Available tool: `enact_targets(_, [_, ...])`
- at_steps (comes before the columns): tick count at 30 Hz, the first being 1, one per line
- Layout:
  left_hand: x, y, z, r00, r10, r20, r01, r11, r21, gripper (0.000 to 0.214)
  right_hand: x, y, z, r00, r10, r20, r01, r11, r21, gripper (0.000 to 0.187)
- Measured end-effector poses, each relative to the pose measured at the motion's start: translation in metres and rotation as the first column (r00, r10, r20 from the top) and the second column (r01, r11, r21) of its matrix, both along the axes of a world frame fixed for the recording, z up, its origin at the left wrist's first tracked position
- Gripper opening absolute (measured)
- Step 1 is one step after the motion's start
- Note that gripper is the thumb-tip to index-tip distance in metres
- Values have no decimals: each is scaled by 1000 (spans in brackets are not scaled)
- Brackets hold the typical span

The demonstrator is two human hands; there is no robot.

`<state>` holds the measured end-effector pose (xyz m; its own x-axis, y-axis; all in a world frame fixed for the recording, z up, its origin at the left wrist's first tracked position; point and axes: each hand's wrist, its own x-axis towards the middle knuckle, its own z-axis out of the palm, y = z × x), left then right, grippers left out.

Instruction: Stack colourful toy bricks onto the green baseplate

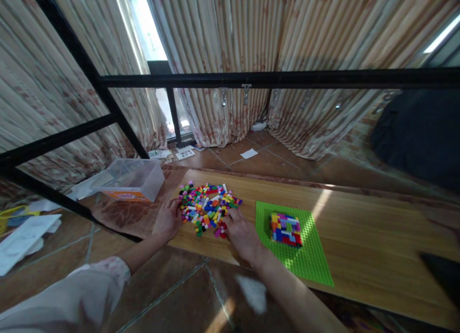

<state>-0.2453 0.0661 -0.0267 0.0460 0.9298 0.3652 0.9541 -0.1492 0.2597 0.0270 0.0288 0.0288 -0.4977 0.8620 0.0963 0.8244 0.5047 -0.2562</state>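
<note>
A loose pile of small toy building bricks (206, 206) in many colours lies on a low wooden board. At the pile's left edge is my left hand (168, 221), its bent fingers apart and touching the outer bricks. My right hand (242, 231) reaches into the right side of the pile, fingers spread over the bricks; its fingertips are partly hidden. To the right of that hand lies a green baseplate (318, 256). On it sits a square block of joined bricks (286, 229) in mixed colours, with a green gap near its middle.
A clear plastic box (151, 177) with an orange label stands left of the wooden board (373, 242). Black metal bars (280, 79) cross behind and at the left. Papers (27, 239) lie on the tiled floor. A dark rounded object (417, 132) is at the right.
</note>
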Motion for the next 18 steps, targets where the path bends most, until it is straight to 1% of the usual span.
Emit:
enact_targets(2, [1,0,1,1000,4,-4,-4,1000,-4,34,5,-3,11,999,16,-41,-16,1000,-2,19])
enact_targets(4, [1,0,2,1000,11,-10,-11,1000,-7,34,17,-7,24,996,40,-82,-40,999,0,18])
enact_targets(6, [1,0,2,1000,18,-24,-19,1000,-8,34,40,-10,33,993,33,-109,-33,999,8,17])
enact_targets(8, [0,1,1,999,19,-41,-19,1000,-10,34,74,-12,35,992,-42,-118,45,999,17,15])
enact_targets(11, [-2,2,-2,998,11,-62,-11,1000,-7,35,135,-15,25,966,-194,-173,204,978,39,17])
enact_targets(12, [-3,3,-3,998,10,-68,-11,1000,-6,35,154,-16,19,955,-220,-197,234,971,49,19])
enact_targets(14, [-4,3,-4,997,14,-78,-14,1000,-2,35,183,-19,9,937,-288,-199,308,949,75,19])
enact_targets(16, [-5,4,-4,996,18,-89,-18,1000,-5,35,198,-21,2,930,-322,-180,340,937,82,20])
enact_targets(18, [-5,5,-4,995,19,-99,-20,1000,-8,36,200,-21,-4,929,-321,-183,341,936,86,21])
